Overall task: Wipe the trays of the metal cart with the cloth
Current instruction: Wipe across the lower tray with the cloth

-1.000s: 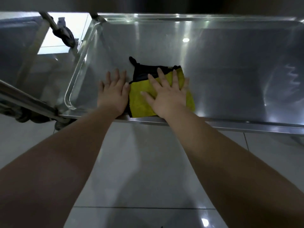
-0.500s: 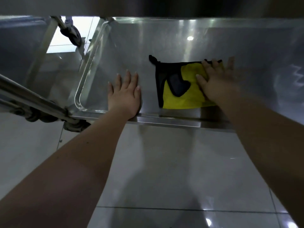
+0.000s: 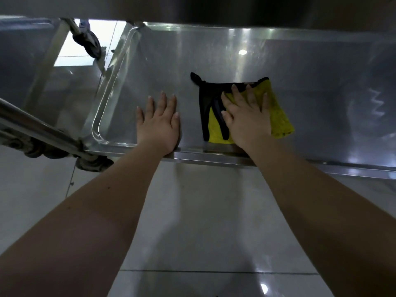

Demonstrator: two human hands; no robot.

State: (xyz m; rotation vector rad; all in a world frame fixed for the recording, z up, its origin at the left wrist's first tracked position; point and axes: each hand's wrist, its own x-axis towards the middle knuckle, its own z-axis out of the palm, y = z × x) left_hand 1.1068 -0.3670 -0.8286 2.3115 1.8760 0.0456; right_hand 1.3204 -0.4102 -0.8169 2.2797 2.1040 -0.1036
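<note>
Pressing the cloth (image 3: 278, 116) with straight, spread fingers, the right hand (image 3: 246, 121) holds it flat near the 6 o'clock rim of the tray (image 3: 171, 61). At the cloth's 9 o'clock, the left hand (image 3: 158, 125) rests flat, fingers straight.

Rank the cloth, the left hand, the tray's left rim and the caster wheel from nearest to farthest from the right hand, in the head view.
1. The cloth: under the right hand, touching it.
2. The left hand: to its left, apart from the cloth.
3. The tray's left rim: further left.
4. The caster wheel: beyond that rim, at the far left.
</note>
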